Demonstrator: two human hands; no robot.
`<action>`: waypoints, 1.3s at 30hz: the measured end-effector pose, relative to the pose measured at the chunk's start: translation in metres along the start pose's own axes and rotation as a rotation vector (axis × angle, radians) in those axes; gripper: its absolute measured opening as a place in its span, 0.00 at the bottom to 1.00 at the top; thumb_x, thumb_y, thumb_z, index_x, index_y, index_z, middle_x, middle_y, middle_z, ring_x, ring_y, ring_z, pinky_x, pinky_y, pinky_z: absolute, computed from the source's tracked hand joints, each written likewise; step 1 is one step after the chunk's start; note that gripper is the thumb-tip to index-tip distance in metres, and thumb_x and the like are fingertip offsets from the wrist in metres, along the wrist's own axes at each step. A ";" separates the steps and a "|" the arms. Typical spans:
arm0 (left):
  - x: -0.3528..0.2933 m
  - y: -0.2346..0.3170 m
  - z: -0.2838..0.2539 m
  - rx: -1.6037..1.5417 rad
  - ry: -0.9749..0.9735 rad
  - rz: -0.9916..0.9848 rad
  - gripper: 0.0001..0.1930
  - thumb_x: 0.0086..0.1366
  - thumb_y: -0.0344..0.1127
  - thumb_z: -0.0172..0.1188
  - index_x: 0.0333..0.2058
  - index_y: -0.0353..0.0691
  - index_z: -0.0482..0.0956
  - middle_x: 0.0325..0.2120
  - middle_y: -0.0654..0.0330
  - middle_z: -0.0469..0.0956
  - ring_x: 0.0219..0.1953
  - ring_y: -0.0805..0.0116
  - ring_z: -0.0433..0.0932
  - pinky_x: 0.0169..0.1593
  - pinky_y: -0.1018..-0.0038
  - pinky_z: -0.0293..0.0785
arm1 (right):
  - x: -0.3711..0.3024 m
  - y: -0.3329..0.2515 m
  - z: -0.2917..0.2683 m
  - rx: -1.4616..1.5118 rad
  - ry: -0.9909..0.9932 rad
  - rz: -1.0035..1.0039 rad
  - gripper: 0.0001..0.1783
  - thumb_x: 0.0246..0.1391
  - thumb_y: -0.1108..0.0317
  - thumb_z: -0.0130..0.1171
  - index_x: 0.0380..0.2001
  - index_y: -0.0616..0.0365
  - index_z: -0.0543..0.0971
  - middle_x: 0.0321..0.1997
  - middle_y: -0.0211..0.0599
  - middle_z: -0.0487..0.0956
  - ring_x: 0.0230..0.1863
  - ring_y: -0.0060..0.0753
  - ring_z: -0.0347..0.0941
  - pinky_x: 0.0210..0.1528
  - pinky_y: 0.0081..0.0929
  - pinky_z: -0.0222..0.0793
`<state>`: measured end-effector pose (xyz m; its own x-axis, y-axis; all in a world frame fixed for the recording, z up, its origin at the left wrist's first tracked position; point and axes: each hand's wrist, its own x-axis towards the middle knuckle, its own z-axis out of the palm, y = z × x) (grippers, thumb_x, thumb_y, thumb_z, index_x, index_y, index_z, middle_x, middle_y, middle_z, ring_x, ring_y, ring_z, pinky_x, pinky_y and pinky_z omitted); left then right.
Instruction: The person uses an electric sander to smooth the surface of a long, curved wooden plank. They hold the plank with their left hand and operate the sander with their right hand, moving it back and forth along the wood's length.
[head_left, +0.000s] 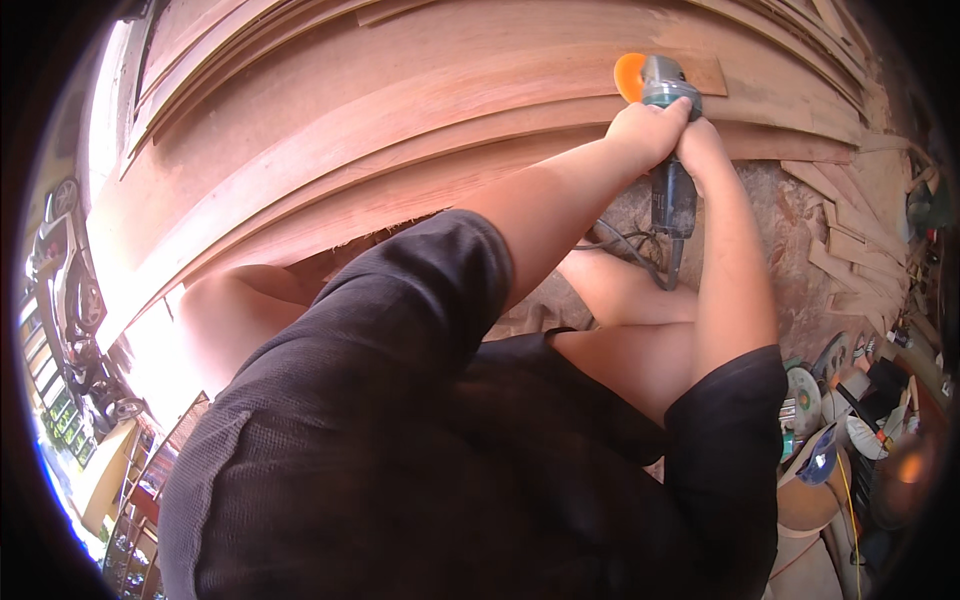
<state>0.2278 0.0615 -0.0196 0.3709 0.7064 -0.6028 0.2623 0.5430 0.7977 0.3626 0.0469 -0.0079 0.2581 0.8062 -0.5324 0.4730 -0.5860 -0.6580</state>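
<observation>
Both my hands are wrapped round an angle grinder (674, 205) with a dark body and a grey metal head. My left hand (645, 132) closes on it just behind the head, thumb across the top. Lower and to its right, my right hand (701, 155) grips the body; most of its fingers are hidden. An orange disc (629, 77) sits at the left of the head, over a long wooden board (450, 115). Whether the disc touches the wood, I cannot tell. A small flat wood piece (711, 76) lies by the head.
The grinder's cord (675, 262) runs down past my bent leg (640, 285). Offcuts of wood (850, 240) lie on the ground at right. Loose discs (802, 400) and a jumble of tools are at lower right. A motorbike (75, 270) stands far left.
</observation>
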 end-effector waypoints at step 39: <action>-0.132 -0.088 -0.128 -0.147 0.276 -0.014 0.45 0.76 0.73 0.48 0.61 0.30 0.81 0.53 0.44 0.85 0.57 0.55 0.83 0.64 0.60 0.74 | -0.106 -0.098 0.138 -0.205 -0.273 -0.049 0.33 0.66 0.46 0.64 0.55 0.71 0.84 0.52 0.59 0.88 0.56 0.49 0.87 0.58 0.42 0.82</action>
<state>0.0417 -0.0220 -0.0123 0.1074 0.7840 -0.6114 0.1269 0.5992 0.7905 0.1721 0.0079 0.0393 0.0088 0.7653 -0.6437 0.6457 -0.4958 -0.5807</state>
